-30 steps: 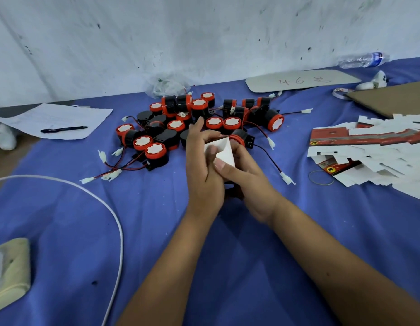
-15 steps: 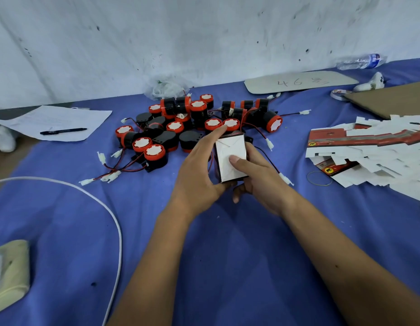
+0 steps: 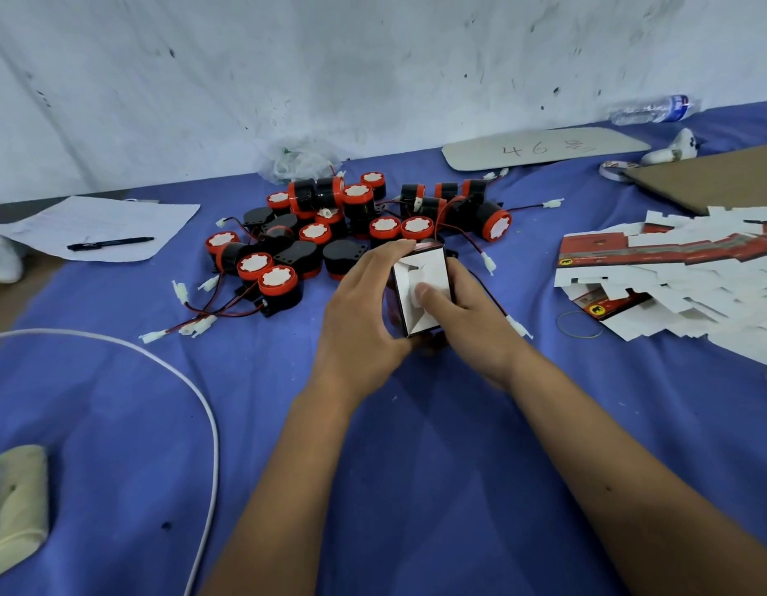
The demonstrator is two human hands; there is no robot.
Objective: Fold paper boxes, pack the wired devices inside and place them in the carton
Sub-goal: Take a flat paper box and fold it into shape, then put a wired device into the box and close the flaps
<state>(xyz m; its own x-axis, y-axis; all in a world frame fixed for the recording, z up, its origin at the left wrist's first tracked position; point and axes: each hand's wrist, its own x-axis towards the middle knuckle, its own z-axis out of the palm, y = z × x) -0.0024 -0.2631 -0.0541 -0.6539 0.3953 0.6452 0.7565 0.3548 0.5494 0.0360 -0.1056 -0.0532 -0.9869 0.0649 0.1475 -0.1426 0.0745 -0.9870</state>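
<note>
A small paper box [image 3: 420, 290], white flaps up with red and black sides, sits between both hands at the table's centre. My left hand [image 3: 364, 311] grips its left side, fingers curled over the top edge. My right hand [image 3: 463, 311] holds the right side while its thumb presses on the white end flaps. Behind the box lies a heap of black and red wired devices [image 3: 351, 225] with red-black leads and white plugs. A stack of flat, unfolded boxes [image 3: 674, 268] lies at the right. A brown carton flap [image 3: 717, 178] shows at the far right.
A blue cloth [image 3: 416, 423] covers the table. A paper sheet with a pen [image 3: 111, 243] lies at the left, a white cable [image 3: 192, 380] curves across the front left, and a rubber band [image 3: 579, 324] lies by the flat boxes. A bottle [image 3: 652, 109], tape roll [image 3: 614, 167] and plastic bag [image 3: 296, 159] are at the back.
The box has turned from a loose white flap held up between my fingers to a squared box, its end flaps folded down under my right thumb. Both hands shifted slightly right.
</note>
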